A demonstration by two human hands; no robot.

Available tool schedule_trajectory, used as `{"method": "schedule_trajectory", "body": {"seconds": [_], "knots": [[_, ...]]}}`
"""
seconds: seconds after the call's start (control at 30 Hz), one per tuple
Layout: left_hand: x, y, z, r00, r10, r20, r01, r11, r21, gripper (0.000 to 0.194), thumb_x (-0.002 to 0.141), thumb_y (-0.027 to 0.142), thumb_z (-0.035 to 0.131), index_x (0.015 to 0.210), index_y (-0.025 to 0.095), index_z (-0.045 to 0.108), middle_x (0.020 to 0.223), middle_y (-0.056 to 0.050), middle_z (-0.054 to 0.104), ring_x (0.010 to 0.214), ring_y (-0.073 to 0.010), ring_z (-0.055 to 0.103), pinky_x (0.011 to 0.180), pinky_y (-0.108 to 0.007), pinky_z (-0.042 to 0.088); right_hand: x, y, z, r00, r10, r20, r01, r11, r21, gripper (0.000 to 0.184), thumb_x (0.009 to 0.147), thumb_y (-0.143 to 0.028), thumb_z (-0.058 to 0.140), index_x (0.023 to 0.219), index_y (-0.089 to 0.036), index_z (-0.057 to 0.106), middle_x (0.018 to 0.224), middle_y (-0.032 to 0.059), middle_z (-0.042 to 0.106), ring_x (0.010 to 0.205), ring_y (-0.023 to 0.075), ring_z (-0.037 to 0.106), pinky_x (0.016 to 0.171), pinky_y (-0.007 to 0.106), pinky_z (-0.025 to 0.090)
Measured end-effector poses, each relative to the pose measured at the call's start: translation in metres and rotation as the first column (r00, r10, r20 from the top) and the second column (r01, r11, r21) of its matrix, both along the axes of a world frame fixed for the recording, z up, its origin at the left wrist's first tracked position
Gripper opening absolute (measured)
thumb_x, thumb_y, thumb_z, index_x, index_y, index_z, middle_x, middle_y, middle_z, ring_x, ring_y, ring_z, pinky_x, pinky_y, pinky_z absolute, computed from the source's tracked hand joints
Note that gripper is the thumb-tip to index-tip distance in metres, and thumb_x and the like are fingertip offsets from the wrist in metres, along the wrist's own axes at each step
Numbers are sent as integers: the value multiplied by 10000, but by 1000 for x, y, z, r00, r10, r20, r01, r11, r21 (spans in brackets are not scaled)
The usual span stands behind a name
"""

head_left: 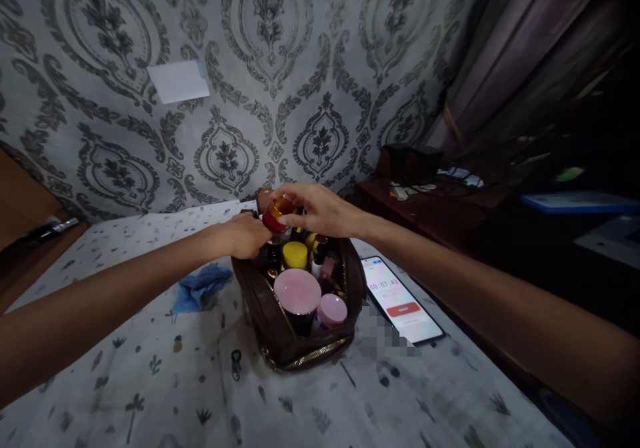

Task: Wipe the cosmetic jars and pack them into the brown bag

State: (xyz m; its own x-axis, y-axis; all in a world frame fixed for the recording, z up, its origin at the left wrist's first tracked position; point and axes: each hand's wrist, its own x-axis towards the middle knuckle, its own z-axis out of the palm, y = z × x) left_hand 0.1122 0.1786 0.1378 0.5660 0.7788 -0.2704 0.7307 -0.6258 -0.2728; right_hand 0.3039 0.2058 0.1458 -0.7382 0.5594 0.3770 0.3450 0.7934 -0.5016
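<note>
Right hand (316,209) over brown bag (264,303), snug around red jar (273,221)

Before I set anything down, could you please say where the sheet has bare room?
Bare sheet runs in front of the brown bag and blue cloth, and between the left forearm and the wall. It is crowded inside the bag, packed with jars, and on its right, beside the phone.
</note>
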Motion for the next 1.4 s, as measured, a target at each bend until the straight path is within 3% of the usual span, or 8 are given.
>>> {"method": "schedule_trajectory", "body": {"seconds": [0.1,0.57,0.7,0.9,1.13,1.4], "knots": [[10,-6,4,984,12,-179,-14,1000,-11,336,773,135,613,1082,204,723,1084,-112,787,1041,-274,720,877,-362,510,0,2,1,1000,-6,17,6,1000,5,258,809,-211,654,1063,-168,667,850,-2,680,754,139,575,701,248,398],[17,-16,12,975,-31,-219,22,999,-46,311,811,107,604,1086,154,741,1115,-142,774,1045,-270,724,816,-310,540,0,6,-3,996,30,-88,-37,996,-83,268,815,-241,671,1071,-167,695,894,19,730,808,159,655,728,250,471],[19,-16,13,974,-9,-227,-12,996,-90,258,810,155,630,1040,172,746,1116,-127,776,1032,-266,722,813,-303,538,0,9,-5,983,-40,-181,25,996,-88,368,806,-276,696,1157,-168,673,943,32,734,837,170,668,765,277,508],[14,-6,17,995,16,-100,-23,997,-67,309,782,230,663,1083,187,718,1088,-100,763,1016,-255,701,857,-296,526,14,5,2,960,-99,-262,78,993,-89,420,790,-309,737,1179,-162,680,942,56,729,879,203,681,842,353,543],[12,10,21,998,60,-26,-62,993,-99,431,748,252,691,1166,154,648,1310,-128,624,1079,-243,638,884,-280,516,30,2,1,926,-122,-358,91,991,-103,456,778,-382,771,1181,-183,689,971,64,743,891,226,698,855,388,560],[0,11,19,987,3,158,6,998,-59,613,741,240,649,1312,93,481,1222,-149,631,966,-233,631,826,-299,507,35,4,-5,918,-156,-365,128,987,-101,445,772,-347,758,1183,-184,706,976,66,753,900,229,695,826,379,559]]}}
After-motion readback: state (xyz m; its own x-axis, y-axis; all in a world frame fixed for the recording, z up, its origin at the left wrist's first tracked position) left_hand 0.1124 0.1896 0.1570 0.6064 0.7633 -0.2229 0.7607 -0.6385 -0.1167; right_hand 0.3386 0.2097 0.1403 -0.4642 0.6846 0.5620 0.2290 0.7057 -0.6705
